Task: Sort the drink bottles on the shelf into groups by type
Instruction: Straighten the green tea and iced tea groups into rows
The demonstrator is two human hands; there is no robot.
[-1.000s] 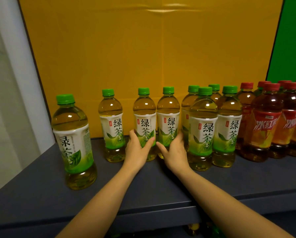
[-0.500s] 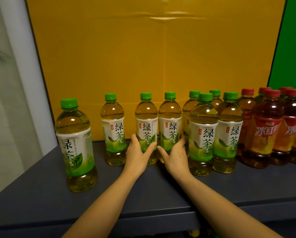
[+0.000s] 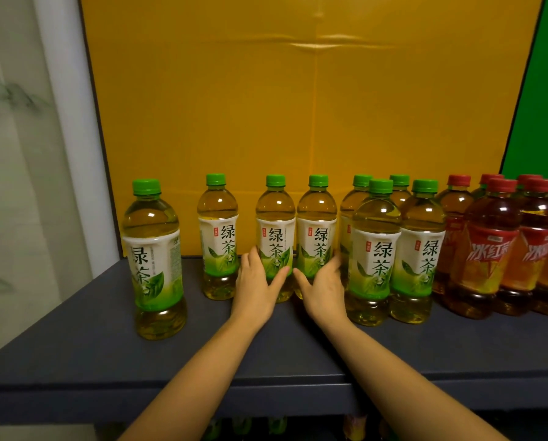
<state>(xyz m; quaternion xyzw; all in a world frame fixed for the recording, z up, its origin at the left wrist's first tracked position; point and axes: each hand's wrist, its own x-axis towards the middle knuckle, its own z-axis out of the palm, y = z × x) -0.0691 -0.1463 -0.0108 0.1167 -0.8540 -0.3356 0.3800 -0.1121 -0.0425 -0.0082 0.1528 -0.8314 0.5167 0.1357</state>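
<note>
A dark grey shelf (image 3: 75, 351) runs across the scene, its front edge facing the camera. Behind it stands a large yellow board (image 3: 298, 122) with a crease running down its middle. A green panel (image 3: 539, 106) sits to its right. At left is a white frame (image 3: 66, 128) beside a pale marbled wall (image 3: 8, 154). The light is dim and warm.

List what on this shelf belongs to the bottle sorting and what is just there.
Belongs: green tea bottles, red tea bottles, shelf, left hand, right hand.
Just there: yellow board, green panel, bottles below the shelf.
</note>
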